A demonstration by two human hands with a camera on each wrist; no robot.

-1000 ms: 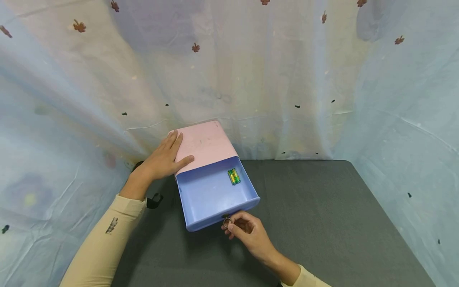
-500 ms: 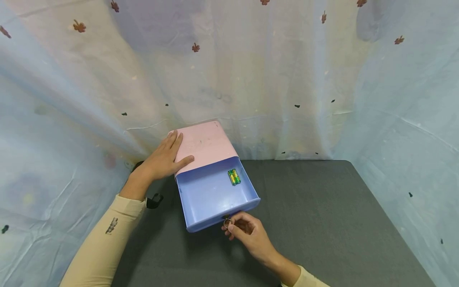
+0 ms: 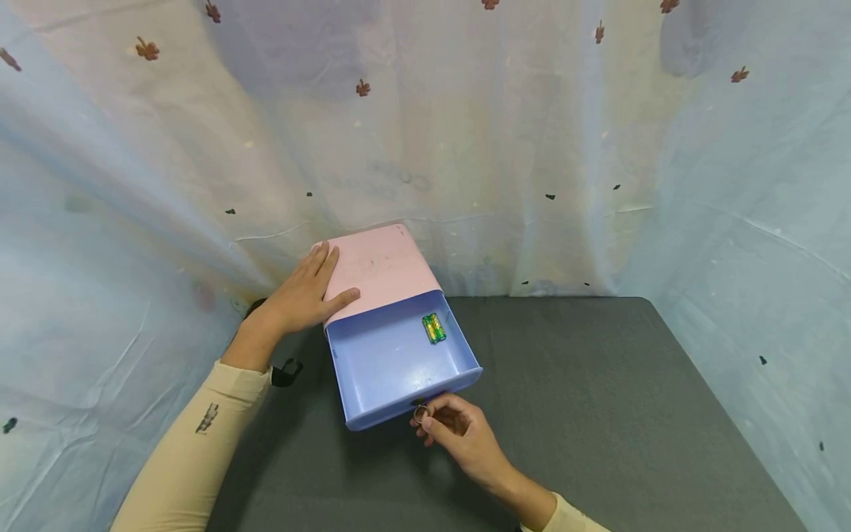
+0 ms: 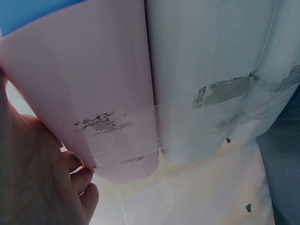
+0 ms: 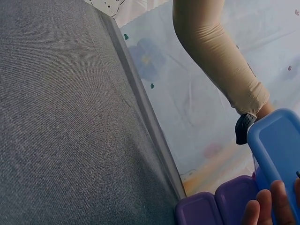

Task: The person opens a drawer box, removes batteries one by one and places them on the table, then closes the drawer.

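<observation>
A pink drawer casing (image 3: 379,266) stands at the table's back, its blue drawer (image 3: 375,362) pulled well out. Two green-and-yellow batteries (image 3: 434,328) lie side by side at the drawer's right. My left hand (image 3: 295,299) rests on the casing's left edge, thumb and fingers spread on its top; the left wrist view shows its fingertips against the pink side (image 4: 79,70). At the drawer front, my right hand (image 3: 468,440) pinches a small metal ring (image 3: 415,415) between thumb and index finger. In the right wrist view only some right fingers (image 5: 280,201) show, before the blue front (image 5: 281,145).
A pale casing (image 4: 201,56) adjoins the pink one, with clear tape across both. Purple drawer fronts (image 5: 199,209) sit beside the blue one. Dark grey cloth covers the table (image 3: 585,414). A patterned curtain (image 3: 465,148) hangs behind and at both sides.
</observation>
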